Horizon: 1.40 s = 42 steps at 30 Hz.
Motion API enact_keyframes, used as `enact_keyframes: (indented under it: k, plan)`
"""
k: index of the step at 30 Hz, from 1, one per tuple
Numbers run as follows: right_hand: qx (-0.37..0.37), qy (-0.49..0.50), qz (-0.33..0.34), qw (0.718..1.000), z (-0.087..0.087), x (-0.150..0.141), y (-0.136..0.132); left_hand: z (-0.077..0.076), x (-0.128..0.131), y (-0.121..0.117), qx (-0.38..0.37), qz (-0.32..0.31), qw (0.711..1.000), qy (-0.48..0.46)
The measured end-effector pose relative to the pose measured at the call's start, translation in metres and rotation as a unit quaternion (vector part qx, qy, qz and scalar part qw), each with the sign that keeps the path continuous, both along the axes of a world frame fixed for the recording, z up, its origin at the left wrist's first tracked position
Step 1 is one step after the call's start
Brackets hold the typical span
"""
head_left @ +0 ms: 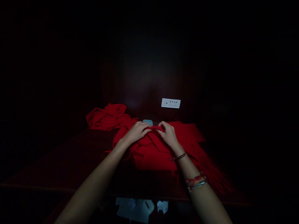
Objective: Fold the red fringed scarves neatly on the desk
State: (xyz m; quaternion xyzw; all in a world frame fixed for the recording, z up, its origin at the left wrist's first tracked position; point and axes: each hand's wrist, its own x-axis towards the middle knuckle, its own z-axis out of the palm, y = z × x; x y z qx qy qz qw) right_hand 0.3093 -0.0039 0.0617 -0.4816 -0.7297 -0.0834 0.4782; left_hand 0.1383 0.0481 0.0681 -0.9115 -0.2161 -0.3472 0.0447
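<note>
A red fringed scarf (154, 158) lies in loose folds on a dark table. My left hand (137, 131) grips its raised upper edge, fingers on top and thumb beneath. A short way to the right, my right hand (168, 134) pinches the same edge, so a strip of cloth stretches between both hands. Long tassels fan out at the lower right, past my right wrist. Just behind my hands, a small pale-blue object with a light rim (147, 122) shows in part; its kind is hard to make out.
More crumpled red cloth (107, 117) sits at the back left of the dark table (58, 165). A white socket panel (171, 103) is on the wall behind. Below the table's front edge are pale papers or bags (133, 210). The surroundings are very dark.
</note>
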Motion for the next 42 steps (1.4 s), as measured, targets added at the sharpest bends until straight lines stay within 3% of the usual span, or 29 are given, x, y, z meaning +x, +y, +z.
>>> enact_keyframes:
  k: [3, 6, 10, 13, 17, 20, 22, 25, 27, 32, 37, 40, 42]
  plan:
    - [-0.036, 0.031, 0.061, 0.997, 0.003, -0.001, -0.003, 0.002, -0.004, 0.001, -0.024, 0.01, 0.998, -0.055]
    - [-0.08, 0.04, 0.11, 0.99, 0.005, -0.003, -0.004, 0.003, -0.01, 0.003, -0.032, 0.008, 0.999, -0.043]
    - [-0.07, -0.022, 0.036, 0.997, 0.006, 0.0, -0.003, 0.005, -0.015, 0.006, -0.03, 0.047, 0.998, -0.011]
    - [-0.039, -0.075, -0.016, 0.996, 0.005, 0.008, -0.001, 0.009, -0.027, 0.011, -0.016, 0.145, 0.989, -0.019]
    - [-0.045, -0.129, -0.025, 0.99, 0.002, 0.017, 0.004, 0.011, -0.054, 0.022, -0.028, 0.337, 0.939, -0.063]
    - [-0.059, -0.138, -0.022, 0.988, -0.001, 0.016, 0.006, 0.007, -0.056, 0.024, -0.043, 0.388, 0.919, -0.054]
    - [-0.068, -0.13, -0.017, 0.989, -0.003, 0.012, 0.006, 0.004, -0.044, 0.02, -0.031, 0.342, 0.939, -0.029]
    - [-0.073, -0.093, -0.004, 0.993, -0.003, 0.005, 0.004, -0.001, -0.016, 0.009, -0.016, 0.156, 0.988, 0.013]
    - [-0.057, -0.067, 0.0, 0.996, -0.002, 0.002, 0.002, -0.003, -0.001, 0.003, -0.035, 0.057, 0.998, 0.016]
    - [-0.018, -0.035, 0.016, 0.999, 0.002, 0.001, -0.001, -0.004, 0.009, -0.001, -0.078, -0.019, 0.996, -0.051]
    - [-0.008, -0.015, 0.02, 1.0, 0.004, -0.001, -0.003, -0.002, 0.01, -0.002, -0.086, -0.037, 0.994, -0.062]
    - [-0.05, -0.034, 0.005, 0.998, 0.006, 0.002, -0.003, 0.003, 0.002, 0.004, -0.065, 0.023, 0.989, -0.132]
    - [-0.084, -0.067, 0.0, 0.994, 0.007, 0.006, -0.002, 0.008, -0.011, 0.012, -0.056, 0.103, 0.97, -0.212]
